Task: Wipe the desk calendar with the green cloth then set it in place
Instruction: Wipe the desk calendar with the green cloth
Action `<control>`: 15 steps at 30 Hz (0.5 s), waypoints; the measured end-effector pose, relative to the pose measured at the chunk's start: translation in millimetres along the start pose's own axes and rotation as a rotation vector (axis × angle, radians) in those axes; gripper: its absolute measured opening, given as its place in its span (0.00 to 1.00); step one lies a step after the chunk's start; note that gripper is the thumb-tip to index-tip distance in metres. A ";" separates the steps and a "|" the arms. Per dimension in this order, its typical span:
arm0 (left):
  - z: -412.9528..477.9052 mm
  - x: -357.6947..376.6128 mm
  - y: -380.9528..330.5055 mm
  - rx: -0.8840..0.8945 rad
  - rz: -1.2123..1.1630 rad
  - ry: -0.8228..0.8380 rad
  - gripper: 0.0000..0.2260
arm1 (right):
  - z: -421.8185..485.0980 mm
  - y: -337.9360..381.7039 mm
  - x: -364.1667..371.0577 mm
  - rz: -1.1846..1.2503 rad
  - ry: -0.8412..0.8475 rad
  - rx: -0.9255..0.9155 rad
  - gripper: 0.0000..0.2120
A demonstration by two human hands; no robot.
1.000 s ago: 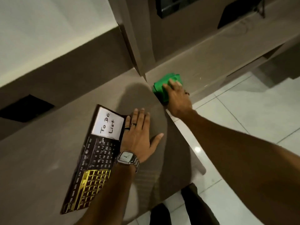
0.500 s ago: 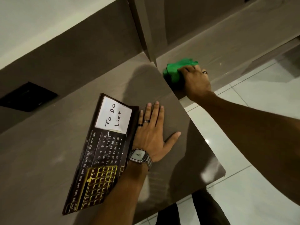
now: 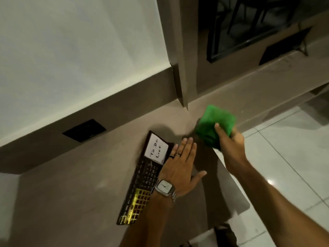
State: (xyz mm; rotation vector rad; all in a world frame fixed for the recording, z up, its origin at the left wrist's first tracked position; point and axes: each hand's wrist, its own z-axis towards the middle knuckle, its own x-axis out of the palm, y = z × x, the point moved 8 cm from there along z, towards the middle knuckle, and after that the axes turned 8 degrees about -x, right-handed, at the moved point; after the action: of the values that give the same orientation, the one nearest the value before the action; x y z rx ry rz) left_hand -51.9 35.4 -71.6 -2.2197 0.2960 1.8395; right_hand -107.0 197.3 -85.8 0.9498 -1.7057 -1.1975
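The desk calendar [image 3: 145, 172], black with a white "To Do List" card and a gold grid, lies flat on the brown desk [image 3: 71, 193]. My left hand [image 3: 181, 168] rests flat with fingers spread, beside the calendar's right edge and overlapping it. It wears rings and a wristwatch. My right hand [image 3: 229, 145] grips the green cloth [image 3: 215, 123], lifted off the surface to the right of my left hand. My left forearm hides the calendar's lower right part.
A black socket plate [image 3: 84, 130] sits in the desk's raised back panel. A vertical partition [image 3: 179, 72] stands behind the cloth, with a lower ledge [image 3: 267, 90] beyond it. White tiled floor [image 3: 288, 157] lies to the right of the desk edge.
My right hand has picked the green cloth up from the ledge and brought it back toward the calendar. The left hand stays flat beside the calendar.
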 end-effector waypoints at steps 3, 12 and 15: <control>-28.4 -54.8 20.8 -0.041 0.010 -0.152 0.39 | -49.0 0.7 8.9 -0.036 0.063 0.014 0.14; -127.8 -42.3 95.5 -0.286 0.035 0.022 0.46 | -146.8 -2.9 62.8 -0.441 0.394 -0.247 0.22; -135.6 -26.2 110.6 -0.357 0.013 0.092 0.52 | -166.9 -8.9 86.9 -0.540 0.586 -0.471 0.34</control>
State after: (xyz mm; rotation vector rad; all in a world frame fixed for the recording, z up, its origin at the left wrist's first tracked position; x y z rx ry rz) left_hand 35.9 -112.0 -28.3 -2.5437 -0.0057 1.9259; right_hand 15.0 60.5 -42.6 1.3294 -0.6797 -1.3914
